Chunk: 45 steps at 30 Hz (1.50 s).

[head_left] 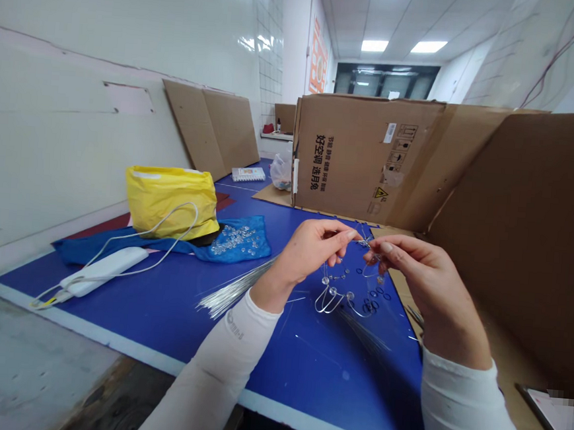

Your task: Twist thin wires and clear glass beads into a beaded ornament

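Both hands are raised over the blue table, their fingertips nearly meeting. My left hand point(316, 250) pinches one side of a thin silver wire piece point(330, 302) strung with clear beads. My right hand point(415, 265) pinches the same piece from the other side. Wire loops and several clear beads hang below the fingers. Small dark rings point(370, 306) lie on the table beneath the piece. Left of my left hand rests a bundle of straight silver wires point(231, 291), its far end partly hidden by my wrist.
Clear beads point(238, 239) lie on a blue cloth point(260, 229) beside a yellow bag point(171, 202). A white power strip point(106, 270) with its cable is at the left. A large cardboard box point(355, 161) stands behind the hands, with more cardboard point(528, 240) on the right.
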### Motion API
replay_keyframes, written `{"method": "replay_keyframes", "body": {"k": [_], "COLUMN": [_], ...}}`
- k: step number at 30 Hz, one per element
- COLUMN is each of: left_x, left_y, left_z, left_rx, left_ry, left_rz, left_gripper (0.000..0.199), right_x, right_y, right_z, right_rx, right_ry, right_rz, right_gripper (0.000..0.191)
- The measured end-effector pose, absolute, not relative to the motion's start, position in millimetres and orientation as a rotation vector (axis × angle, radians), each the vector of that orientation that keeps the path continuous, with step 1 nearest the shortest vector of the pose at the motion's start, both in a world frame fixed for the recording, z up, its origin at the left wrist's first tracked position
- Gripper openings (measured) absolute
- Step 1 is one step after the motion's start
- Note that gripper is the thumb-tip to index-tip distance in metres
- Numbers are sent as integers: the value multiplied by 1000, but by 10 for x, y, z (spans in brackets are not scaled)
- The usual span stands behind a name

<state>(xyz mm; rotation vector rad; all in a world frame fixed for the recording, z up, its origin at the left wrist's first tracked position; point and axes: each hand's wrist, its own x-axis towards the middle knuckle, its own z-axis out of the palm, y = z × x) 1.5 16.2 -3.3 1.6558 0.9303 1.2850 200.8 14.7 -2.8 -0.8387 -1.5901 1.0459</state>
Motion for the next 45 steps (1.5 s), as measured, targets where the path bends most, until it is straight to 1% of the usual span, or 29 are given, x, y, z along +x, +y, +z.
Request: {"method": "replay_keyframes", "body": {"k": [6, 14, 25, 39, 45], "left_x": [6, -33, -32, -39, -33], "left_y": [168, 153, 147, 132, 123], "left_z": [-32, 7, -19, -1, 11], "left_rx": [1642, 1583, 1687, 1814, 1843], "left_ry": [956, 979, 954, 921, 955], "left_rz": [1297, 1405, 1429, 1327, 1284], "left_gripper": [22, 23, 24, 21, 21], "right_x": [2012, 2033, 2035, 2033, 2030], "right_y": [154, 184, 163, 203, 244], "right_z": [-32, -47, -28, -52, -93], "right_rx": [-844, -863, -850, -858, -809], "right_ry": [-1587, -1633, -1641, -1658, -1587], "right_rz": [1046, 1010, 1024, 1034, 1138], "right_gripper": [20, 19, 23, 18, 21]}}
